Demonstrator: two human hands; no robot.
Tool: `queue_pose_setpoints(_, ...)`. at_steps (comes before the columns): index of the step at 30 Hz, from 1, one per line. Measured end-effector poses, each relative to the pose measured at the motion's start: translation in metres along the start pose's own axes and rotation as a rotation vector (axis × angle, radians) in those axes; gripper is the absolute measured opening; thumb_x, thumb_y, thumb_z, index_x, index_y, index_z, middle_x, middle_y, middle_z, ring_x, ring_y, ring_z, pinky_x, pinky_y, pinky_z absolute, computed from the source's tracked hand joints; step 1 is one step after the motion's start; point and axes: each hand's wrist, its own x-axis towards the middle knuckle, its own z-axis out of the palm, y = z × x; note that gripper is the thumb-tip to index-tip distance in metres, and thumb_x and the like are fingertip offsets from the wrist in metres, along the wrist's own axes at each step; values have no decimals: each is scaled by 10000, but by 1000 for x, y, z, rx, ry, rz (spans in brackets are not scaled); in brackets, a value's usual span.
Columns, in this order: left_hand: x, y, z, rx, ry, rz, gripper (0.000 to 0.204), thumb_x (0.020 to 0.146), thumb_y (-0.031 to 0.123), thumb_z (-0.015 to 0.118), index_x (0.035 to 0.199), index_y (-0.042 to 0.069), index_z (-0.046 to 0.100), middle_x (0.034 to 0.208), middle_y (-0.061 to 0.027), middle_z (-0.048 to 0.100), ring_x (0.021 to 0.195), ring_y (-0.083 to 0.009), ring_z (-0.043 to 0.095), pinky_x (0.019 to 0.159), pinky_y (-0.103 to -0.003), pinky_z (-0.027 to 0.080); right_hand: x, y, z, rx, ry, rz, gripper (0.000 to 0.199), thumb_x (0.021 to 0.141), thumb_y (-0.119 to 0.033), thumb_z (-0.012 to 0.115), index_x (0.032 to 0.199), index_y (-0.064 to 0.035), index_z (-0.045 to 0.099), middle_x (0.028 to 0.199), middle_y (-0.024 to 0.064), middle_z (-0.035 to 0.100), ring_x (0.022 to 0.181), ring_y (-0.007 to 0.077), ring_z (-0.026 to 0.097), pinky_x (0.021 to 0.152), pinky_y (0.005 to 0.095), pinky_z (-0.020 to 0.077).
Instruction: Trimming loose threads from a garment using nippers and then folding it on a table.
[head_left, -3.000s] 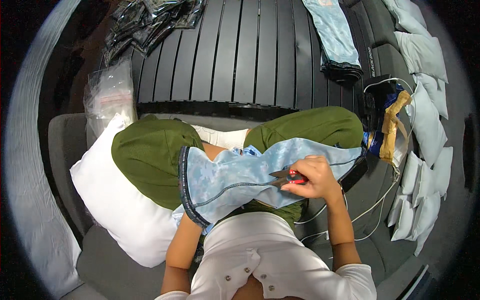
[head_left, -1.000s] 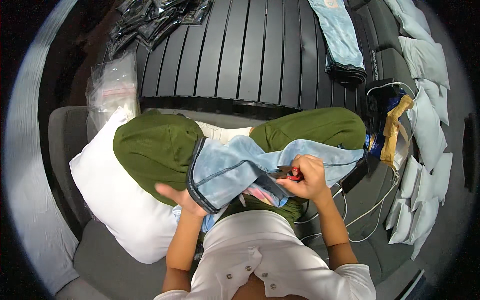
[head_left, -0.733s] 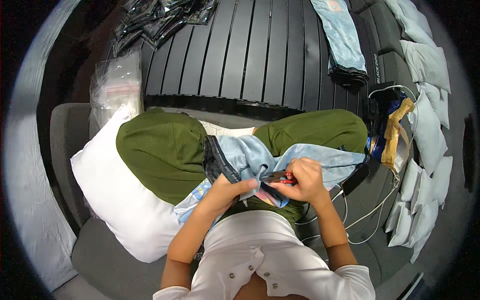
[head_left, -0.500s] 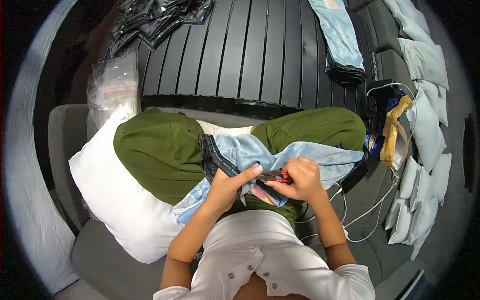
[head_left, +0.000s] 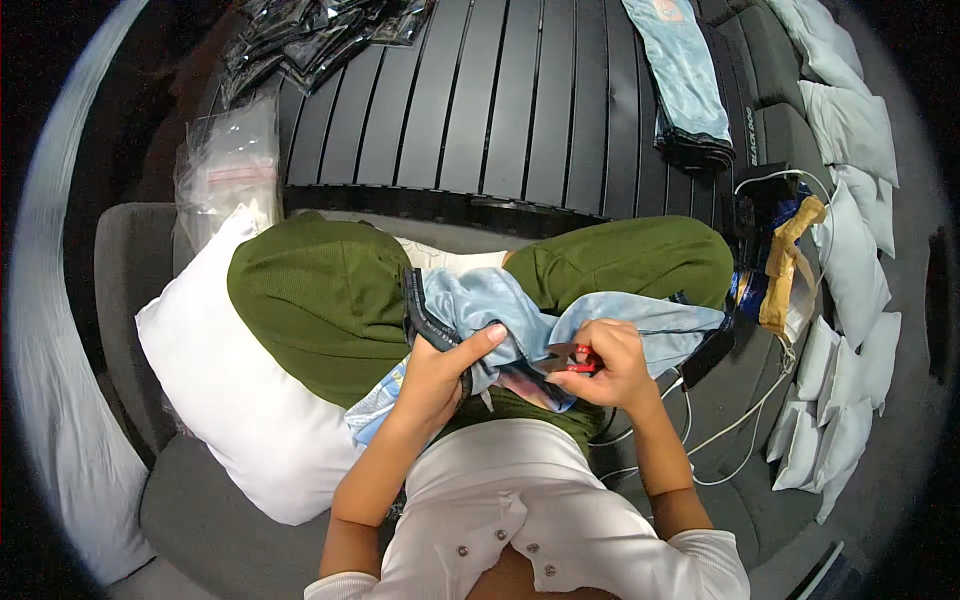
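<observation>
Across my lap lies a light blue garment [head_left: 480,298] with a dark elastic band [head_left: 428,318] along its left edge and pink and white print showing in its folds. My left hand [head_left: 437,380] grips the cloth by the band, thumb on top. In my right hand [head_left: 622,365] is a pair of small scissors [head_left: 580,363] with red handles. The blades point left and stand apart, just above the cloth between my hands. The fingers of the right hand partly cover the handles.
Beyond my knees stands a black slatted table [head_left: 480,110] bearing black plastic packets [head_left: 310,45] and a stack of blue garments [head_left: 690,85]. Clear bags [head_left: 235,180] and a white pillow [head_left: 240,390] are at left. White cables [head_left: 750,440] run along the right.
The scissors and my right hand have drawn slightly back from my left thumb, and the blades have parted. My left hand has shifted a little left and keeps hold of the garment.
</observation>
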Motion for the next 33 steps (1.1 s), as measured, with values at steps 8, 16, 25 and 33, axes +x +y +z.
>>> queue_pose_setpoints(8,5,-7,-2,60,-96,-5,365,719,62,662,1033,23,480,934,-22,540,867,-117,520,780,-253,413,5,-7,4,-405,-74,-169,368,618,-342,707,584,-80,451,537,29,461,424,195,438,424,288,329)
queue_pose_setpoints(16,11,-12,-5,55,23,40,322,720,-11,631,1010,24,498,937,-31,551,858,-125,535,767,-260,427,3,-3,4,-382,-35,-154,388,569,-324,738,572,-88,430,505,33,419,414,208,418,410,302,304)
queue_pose_setpoints(25,9,-10,-9,9,85,104,342,721,-34,626,1031,23,493,949,-39,557,873,-131,540,786,-262,425,1,-5,-2,-368,-82,-105,368,618,-364,706,613,-81,471,525,26,444,439,201,459,429,299,344)
queue_pose_setpoints(33,1,-4,-1,203,-8,127,361,687,-32,649,1016,7,506,949,-34,557,862,-118,533,781,-263,421,4,0,4,-15,-5,-72,429,647,-358,703,738,-63,406,634,61,524,480,201,490,445,266,368)
